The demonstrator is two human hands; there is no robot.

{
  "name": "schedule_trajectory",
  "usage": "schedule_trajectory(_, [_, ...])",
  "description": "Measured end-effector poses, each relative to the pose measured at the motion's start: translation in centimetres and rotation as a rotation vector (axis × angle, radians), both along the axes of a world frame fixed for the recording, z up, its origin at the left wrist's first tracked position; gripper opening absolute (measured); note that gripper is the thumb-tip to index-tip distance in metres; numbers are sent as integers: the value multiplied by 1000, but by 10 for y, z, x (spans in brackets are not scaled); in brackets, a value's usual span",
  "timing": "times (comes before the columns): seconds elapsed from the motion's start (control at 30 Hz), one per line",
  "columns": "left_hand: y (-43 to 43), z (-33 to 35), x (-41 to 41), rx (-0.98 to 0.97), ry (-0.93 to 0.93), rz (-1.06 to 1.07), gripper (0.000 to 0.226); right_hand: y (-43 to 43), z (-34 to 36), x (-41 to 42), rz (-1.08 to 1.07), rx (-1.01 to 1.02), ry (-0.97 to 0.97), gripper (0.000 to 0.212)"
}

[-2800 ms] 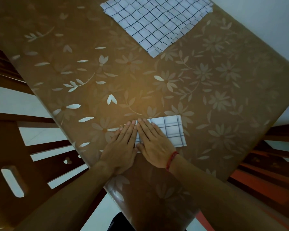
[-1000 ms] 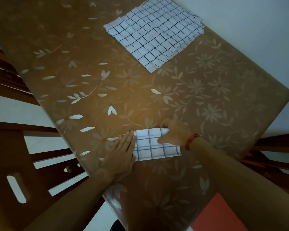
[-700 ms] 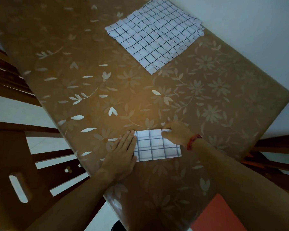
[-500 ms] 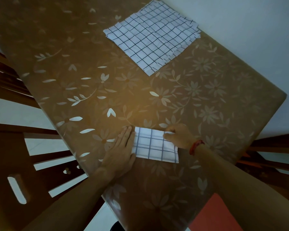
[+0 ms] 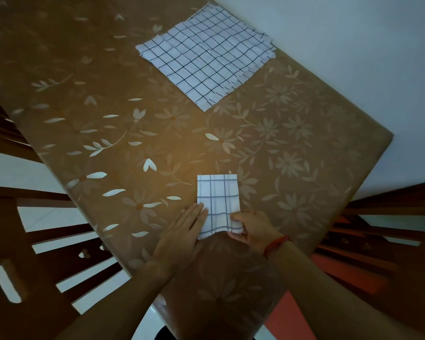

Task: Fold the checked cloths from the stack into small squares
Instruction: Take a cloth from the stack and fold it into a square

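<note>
A folded white cloth with dark checks [image 5: 217,200] lies lengthwise near the table's front corner, its long side running away from me. My right hand [image 5: 252,227] pinches the cloth's near right corner, which is slightly lifted off the table. My left hand [image 5: 182,234] lies flat, fingers together, with its fingertips on the cloth's near left edge. A stack of unfolded checked cloths [image 5: 206,55] sits at the far side of the table, near the wall.
The table wears a brown tablecloth with pale flowers [image 5: 133,133]. Wooden chairs stand at the left [image 5: 22,253] and at the right [image 5: 390,217]. A pale wall [image 5: 353,57] borders the table's far right edge.
The folded cloth has been turned from crosswise to lengthwise. My right hand moved from its far edge to its near right corner. My left hand stayed at the cloth's left side.
</note>
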State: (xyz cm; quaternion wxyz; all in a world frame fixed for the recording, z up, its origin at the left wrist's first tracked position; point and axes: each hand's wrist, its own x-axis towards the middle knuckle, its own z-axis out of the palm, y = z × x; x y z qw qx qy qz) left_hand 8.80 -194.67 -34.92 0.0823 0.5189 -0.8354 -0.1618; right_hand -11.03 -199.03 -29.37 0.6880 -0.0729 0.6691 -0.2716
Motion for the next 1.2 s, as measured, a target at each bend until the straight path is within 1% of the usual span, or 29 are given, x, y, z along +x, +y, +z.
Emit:
schedule_trajectory(0.07, [3, -2, 1, -30, -25, -8, 55, 6, -1, -1, 14, 5, -37, 16])
schedule_trajectory(0.13, [3, -2, 2, -44, -17, -13, 57, 10, -2, -4, 86, -5, -1, 16])
schedule_trajectory(0.23, [6, 1, 3, -56, -19, -8, 61, 17, -2, -9, 242, -37, 112, 15])
schedule_trajectory(0.3, [8, 4, 4, -60, -9, 7, 61, 21, -6, -15, 325, -94, 227, 13])
schedule_trajectory(0.33, [9, 5, 4, -60, 0, 15, 62, 24, -10, -20, 375, -170, 327, 11])
schedule_trajectory(0.37, [10, 6, 4, -58, 11, 20, 65, 27, -14, -27, 449, -290, 469, 12])
schedule_trajectory(0.43, [13, 8, 5, -65, 32, 22, 69, 36, -22, -41, 662, -553, 784, 20])
schedule_trajectory(0.47, [14, 8, 5, -67, 36, 22, 70, 41, -22, -45, 767, -678, 908, 25])
schedule_trajectory(0.5, [15, 9, 5, -71, 37, 26, 70, 45, -22, -48, 867, -805, 988, 30])
schedule_trajectory(0.57, [17, 9, 4, -77, 39, 36, 65, 51, -21, -47, 1044, -1022, 1042, 43])
schedule_trajectory(0.63, [18, 7, 4, -104, 55, 36, 52, 54, -24, -44, 1162, -1135, 1066, 55])
schedule_trajectory(0.67, [18, 6, 4, -109, 53, 37, 50, 54, -26, -42, 1190, -1152, 1077, 57])
schedule_trajectory(0.73, [18, 5, 3, -116, 42, 35, 50, 53, -30, -37, 1178, -1171, 1090, 52])
schedule_trajectory(0.83, [19, 2, 5, -112, 72, 50, 45, 51, -34, -34, 1080, -1152, 1051, 43])
schedule_trajectory(0.93, [18, 0, 6, -98, 103, 91, 42, 47, -36, -33, 1001, -1109, 1017, 41])
schedule_trajectory(1.07, [15, 1, 6, -69, 169, 174, 38, 41, -34, -28, 923, -999, 981, 38])
schedule_trajectory(1.2, [6, 2, 3, -45, 231, 280, 35, 36, -29, -22, 831, -846, 926, 29])
